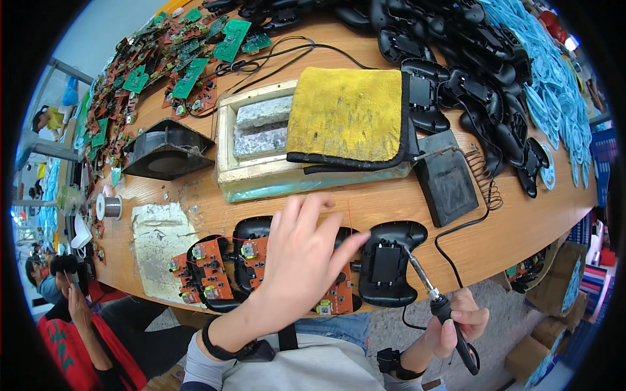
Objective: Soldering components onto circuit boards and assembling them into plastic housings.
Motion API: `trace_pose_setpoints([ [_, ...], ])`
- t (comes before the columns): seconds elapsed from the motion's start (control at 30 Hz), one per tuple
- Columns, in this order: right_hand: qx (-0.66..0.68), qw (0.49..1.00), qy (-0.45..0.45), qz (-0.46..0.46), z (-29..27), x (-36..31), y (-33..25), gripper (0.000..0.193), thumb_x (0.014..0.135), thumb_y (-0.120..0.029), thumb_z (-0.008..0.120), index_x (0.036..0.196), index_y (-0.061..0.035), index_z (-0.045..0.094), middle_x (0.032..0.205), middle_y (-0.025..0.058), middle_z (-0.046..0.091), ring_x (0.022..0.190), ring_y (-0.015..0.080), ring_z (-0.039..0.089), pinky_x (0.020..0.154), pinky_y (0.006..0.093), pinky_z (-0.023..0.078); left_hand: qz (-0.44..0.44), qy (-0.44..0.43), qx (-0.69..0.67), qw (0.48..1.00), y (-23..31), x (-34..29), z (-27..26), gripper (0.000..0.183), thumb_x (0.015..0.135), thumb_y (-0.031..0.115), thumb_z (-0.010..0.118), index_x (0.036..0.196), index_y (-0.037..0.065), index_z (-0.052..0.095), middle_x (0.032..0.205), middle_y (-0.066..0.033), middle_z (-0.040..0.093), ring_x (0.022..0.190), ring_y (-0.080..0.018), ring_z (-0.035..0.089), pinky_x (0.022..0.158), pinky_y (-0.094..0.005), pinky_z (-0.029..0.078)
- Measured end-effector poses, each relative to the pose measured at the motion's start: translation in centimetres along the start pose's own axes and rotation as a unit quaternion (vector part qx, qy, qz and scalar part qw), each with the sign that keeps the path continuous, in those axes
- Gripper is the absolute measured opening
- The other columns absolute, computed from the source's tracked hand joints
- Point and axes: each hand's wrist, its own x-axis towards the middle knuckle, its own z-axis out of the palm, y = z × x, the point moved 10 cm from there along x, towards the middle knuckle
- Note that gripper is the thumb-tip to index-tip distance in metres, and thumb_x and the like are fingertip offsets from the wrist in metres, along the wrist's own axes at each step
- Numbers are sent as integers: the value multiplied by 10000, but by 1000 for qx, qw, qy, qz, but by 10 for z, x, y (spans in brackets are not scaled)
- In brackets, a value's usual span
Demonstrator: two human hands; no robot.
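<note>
My right hand point(464, 318) is wrapped round the handle of a soldering iron point(428, 284). Its metal tip reaches the right edge of a black game controller shell point(387, 266), though I cannot tell whether they touch. Over the row of controllers, my left hand point(300, 254) is open, fingers spread and thumb apart. It hides part of the orange circuit boards point(340, 294) beneath it. Further left, another orange circuit board point(212, 268) lies on a black controller shell point(233, 296). A thin red wire point(350, 218) stands up just right of my left fingers.
Behind the row sits a wooden box point(261, 184) of grey blocks, partly under a yellow cloth point(345, 114). A dark iron stand point(448, 179), black fan point(169, 150) and solder spool point(109, 206) are around it. Circuit boards point(189, 78), controllers point(469, 85) and blue cables point(544, 85) are piled behind.
</note>
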Motion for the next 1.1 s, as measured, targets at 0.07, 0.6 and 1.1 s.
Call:
trace_pose_setpoints([
  [0.07, 6, 1000, 7, 12, 4, 2, 2, 204, 677, -153, 586, 752, -45, 430, 555, 49, 420, 513, 113, 320, 573, 299, 250, -11, 9, 13, 1000, -8, 13, 9, 235, 725, 174, 703, 834, -24, 637, 946, -104, 546, 902, -263, 494, 790, -363, 402],
  [0.6, 7, 999, 20, 41, 0, 19, 22, 238, 698, -215, 630, 726, -78, 437, 523, 35, 453, 457, 122, 347, 504, 284, 281, -255, -104, -438, 855, -28, 1, 48, 83, 799, -30, 612, 866, -65, 646, 912, -94, 600, 760, -123, 620, 650, -197, 503],
  [1.1, 34, 982, -185, -10, 36, 40, 21, 187, 619, -132, 660, 679, -31, 514, 455, 56, 482, 326, 140, 372, 394, 276, 245, 20, -80, -109, 991, 16, 7, 42, 128, 662, 1, 693, 778, 18, 641, 959, -67, 564, 928, -253, 519, 771, -344, 427],
])
